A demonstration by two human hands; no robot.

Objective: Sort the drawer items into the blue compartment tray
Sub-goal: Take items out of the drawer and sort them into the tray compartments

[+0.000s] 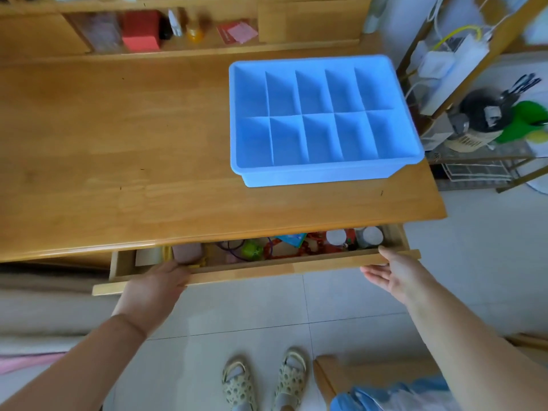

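Observation:
A blue compartment tray [314,175] with two rows of empty cells sits on the right part of the wooden desk [118,143]. Below the desk edge a wooden drawer [267,266] stands slightly pulled out. Inside it I see a green ball [251,251], red cord [314,247], a tape roll [149,256], a pink box [187,253] and two small jars [369,236]; much of the contents is hidden under the desk. My left hand [157,287] grips the drawer front near its left end. My right hand [391,274] rests open-palmed against the drawer's right end.
A shelf at the desk's back holds a red box [141,30] and small bottles. To the right stands a wooden rack [462,93] with cables, a white bag and a dark pot. A wooden stool [350,378] and my sandalled feet [264,381] are on the tiled floor.

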